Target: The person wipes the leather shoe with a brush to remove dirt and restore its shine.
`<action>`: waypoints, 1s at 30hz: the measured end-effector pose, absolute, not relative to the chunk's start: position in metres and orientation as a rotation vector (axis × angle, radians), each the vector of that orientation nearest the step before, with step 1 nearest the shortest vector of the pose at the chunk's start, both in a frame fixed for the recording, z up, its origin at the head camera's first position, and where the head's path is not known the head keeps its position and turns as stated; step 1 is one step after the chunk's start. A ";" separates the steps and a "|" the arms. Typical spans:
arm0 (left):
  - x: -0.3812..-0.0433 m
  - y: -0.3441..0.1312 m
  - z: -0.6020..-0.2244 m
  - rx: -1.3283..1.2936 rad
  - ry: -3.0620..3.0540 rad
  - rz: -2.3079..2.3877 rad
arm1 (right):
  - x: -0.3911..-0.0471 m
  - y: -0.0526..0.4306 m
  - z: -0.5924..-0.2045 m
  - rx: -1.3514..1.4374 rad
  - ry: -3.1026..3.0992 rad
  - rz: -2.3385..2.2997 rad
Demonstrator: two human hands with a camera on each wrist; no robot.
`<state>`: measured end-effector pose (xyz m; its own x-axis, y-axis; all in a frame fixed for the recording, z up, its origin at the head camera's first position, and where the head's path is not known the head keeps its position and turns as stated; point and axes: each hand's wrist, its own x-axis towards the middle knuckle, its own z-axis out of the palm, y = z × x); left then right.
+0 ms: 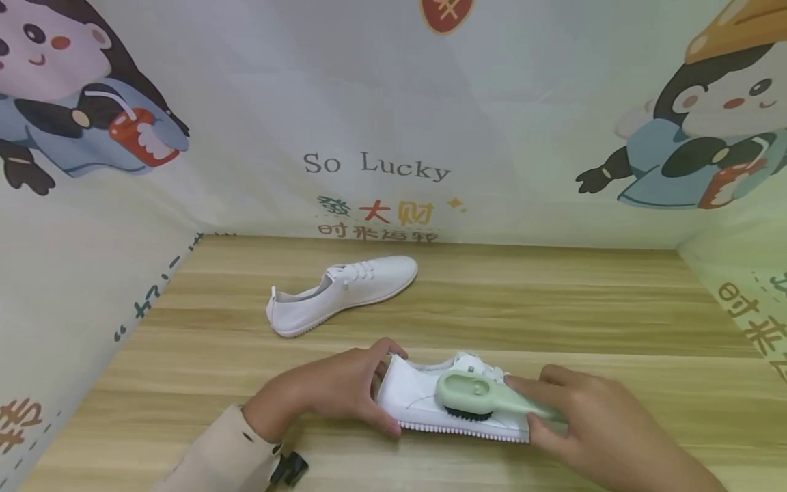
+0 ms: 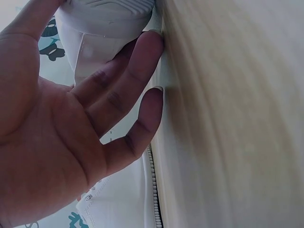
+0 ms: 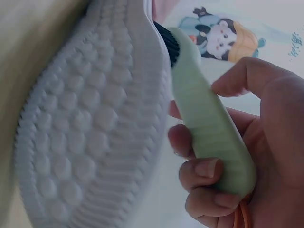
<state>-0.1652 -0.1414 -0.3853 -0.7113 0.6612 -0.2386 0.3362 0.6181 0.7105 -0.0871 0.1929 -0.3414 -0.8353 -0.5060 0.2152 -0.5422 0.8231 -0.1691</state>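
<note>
A white lace-up shoe (image 1: pixel 413 400) is in front of me, toe to the right, with its studded sole edge facing me. My left hand (image 1: pixel 344 386) grips it by the heel, thumb near the sole edge and other fingers behind. In the left wrist view the fingers curl by the shoe's heel (image 2: pixel 104 21), close over the table. My right hand (image 1: pixel 599 417) holds a pale green brush (image 1: pixel 464 391) by its handle, the black bristles against the shoe's side. The right wrist view shows fingers wrapped round the brush handle (image 3: pixel 209 118) beside the bumpy sole (image 3: pixel 80 123).
A second white shoe (image 1: pixel 344 294) lies farther back on the wooden table (image 1: pixel 553 301), toe to the right. A printed cloth (image 1: pixel 381 102) walls the table at the back and both sides. By my left sleeve (image 1: pixel 215 454) is a small black object (image 1: pixel 290 469).
</note>
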 end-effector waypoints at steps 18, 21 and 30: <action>-0.164 -0.141 -0.387 0.780 2.386 0.887 | -0.084 0.173 -0.361 0.924 -2.699 0.408; -0.163 -0.142 -0.387 0.778 2.400 0.861 | -0.084 0.176 -0.356 0.873 -2.770 0.412; -0.165 -0.146 -0.385 0.762 2.404 0.850 | -0.088 0.187 -0.349 0.801 -2.752 0.352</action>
<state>-0.1649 -0.1456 -0.3848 -0.7325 0.6353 -0.2448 0.3403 0.6531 0.6766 -0.0877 0.1871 -0.3493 -0.8166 -0.4895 0.3059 -0.5507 0.8195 -0.1588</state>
